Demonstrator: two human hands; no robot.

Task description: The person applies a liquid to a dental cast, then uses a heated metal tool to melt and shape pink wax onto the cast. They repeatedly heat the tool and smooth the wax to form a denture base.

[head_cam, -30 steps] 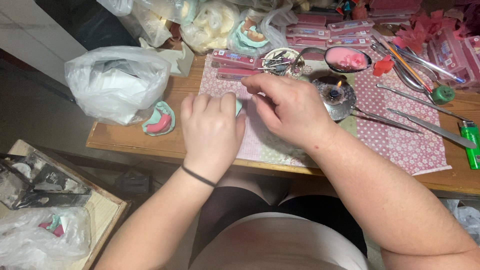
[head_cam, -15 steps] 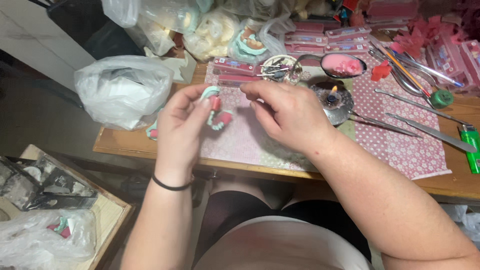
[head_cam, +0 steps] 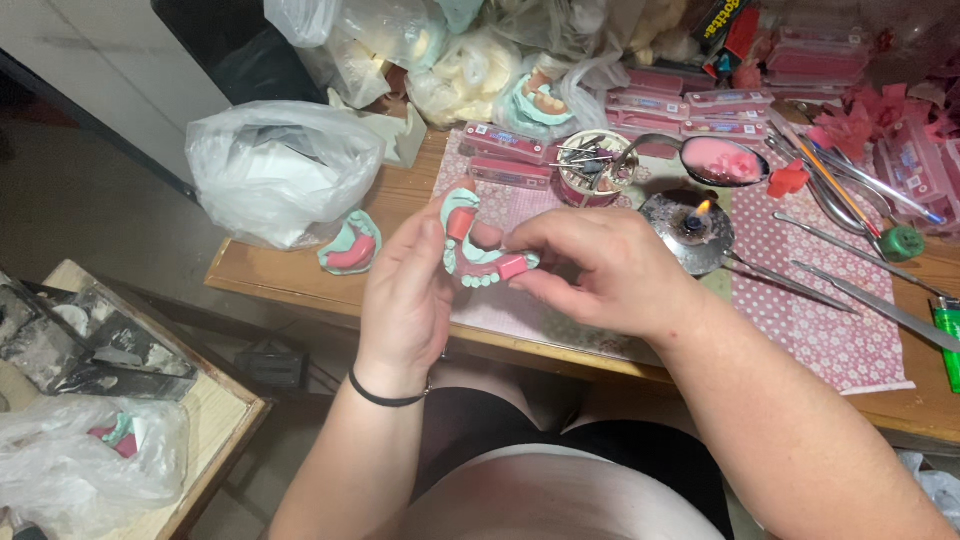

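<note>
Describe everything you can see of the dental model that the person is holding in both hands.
The dental model is a horseshoe-shaped cast, pale mint green, looking like plaster, with pink wax-like blocks along its arch. It is held above the table's front edge, tilted, its open end upward. The left hand cradles it from the left, while the right hand's fingers pinch its lower right part.

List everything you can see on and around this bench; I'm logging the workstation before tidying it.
Dental cast: one, mint green with pink wax, held up in both hands.
Second cast: one, green and pink, at the table's left edge.
White bag: one, beside that cast.
Small burner: one, metal, flame lit, right of the hands.
Spoon: one, holding pink wax, behind the burner.
Metal tools: several, on the pink patterned mat.
Pink boxes: several, stacked at the back.
Side table: one, wooden, lower left.
Left hand: grips the cast.
Right hand: pinches the cast.
</note>
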